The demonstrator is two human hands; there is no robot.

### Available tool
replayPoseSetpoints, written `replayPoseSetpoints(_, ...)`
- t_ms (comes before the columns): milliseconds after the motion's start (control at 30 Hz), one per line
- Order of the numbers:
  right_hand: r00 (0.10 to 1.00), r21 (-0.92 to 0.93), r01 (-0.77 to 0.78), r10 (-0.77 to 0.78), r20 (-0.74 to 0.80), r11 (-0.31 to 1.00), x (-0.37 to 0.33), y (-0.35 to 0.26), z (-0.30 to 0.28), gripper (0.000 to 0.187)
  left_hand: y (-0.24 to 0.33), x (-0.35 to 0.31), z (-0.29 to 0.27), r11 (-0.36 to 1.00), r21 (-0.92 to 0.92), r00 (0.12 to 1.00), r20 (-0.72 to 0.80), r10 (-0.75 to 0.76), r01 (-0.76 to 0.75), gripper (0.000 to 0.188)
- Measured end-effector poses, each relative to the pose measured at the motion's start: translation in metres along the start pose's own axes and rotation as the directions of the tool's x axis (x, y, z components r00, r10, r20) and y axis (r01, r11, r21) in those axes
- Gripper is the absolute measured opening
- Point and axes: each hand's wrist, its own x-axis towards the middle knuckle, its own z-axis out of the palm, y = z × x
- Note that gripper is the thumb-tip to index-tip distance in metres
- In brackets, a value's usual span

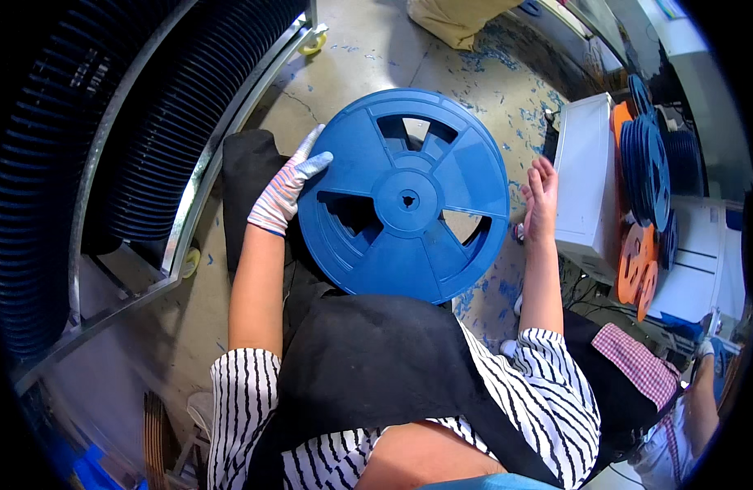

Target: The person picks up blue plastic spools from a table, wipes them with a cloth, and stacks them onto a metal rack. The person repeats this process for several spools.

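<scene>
A large blue plastic reel (pixel 466 167) lies in front of my body, its flat face turned up. It has a small keyed hole in its hub and several wedge-shaped openings. My left hand (pixel 288 186), in a white glove with coloured stripes, grips the reel's left rim, the thumb over the face; some fingertips are hidden behind the edge. My right hand (pixel 541 198) is bare and stands off the right rim, touching nothing, with its fingers apart. What bears the reel from below is mostly hidden by it.
At left, a metal-framed rack (pixel 198 175) on yellow casters holds rows of dark blue reels (pixel 168 135). To the right stand a white cabinet (pixel 585 175), stacked blue reels (pixel 644 167) and orange reels (pixel 636 261). A co-worker's gloved hand (pixel 705 348) shows at lower right. Blue scraps litter the floor (pixel 519 102).
</scene>
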Motion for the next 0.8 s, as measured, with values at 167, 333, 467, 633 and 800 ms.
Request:
replayPoseSetpoints(167, 0.739, 0.47, -0.671, 0.474, 0.478, 0.573, -0.093, 0.036, -0.003, 0.079, -0.001, -0.003, 0.009, 0.997, -0.078, 0.998, -0.059, -0.005, 0.001, 0.07)
replayPoseSetpoints(333, 0.717, 0.636, -0.697, 0.33, 0.613, 0.331, -0.101, 0.082, -0.001, 0.084, -0.005, -0.003, 0.005, 0.997, -0.078, 0.995, -0.098, -0.018, 0.01, 0.066)
replayPoseSetpoints(467, 0.723, 0.683, -0.691, 0.209, 0.658, 0.237, -0.096, 0.053, 0.029, 0.077, -0.011, 0.0, -0.008, 0.995, -0.086, 0.99, -0.131, -0.059, 0.048, 0.065)
replayPoseSetpoints(633, 0.788, 0.768, -0.605, 0.018, 0.616, 0.208, -0.088, 0.046, 0.038, 0.054, -0.021, 0.0, -0.012, 0.976, -0.189, 0.985, -0.114, -0.133, 0.11, 0.063)
replayPoseSetpoints(800, 0.803, 0.747, -0.572, 0.044, 0.595, 0.338, -0.091, 0.021, 0.045, 0.049, -0.046, -0.015, -0.033, 0.74, 0.671, 0.72, -0.494, 0.488, -0.041, 0.06)
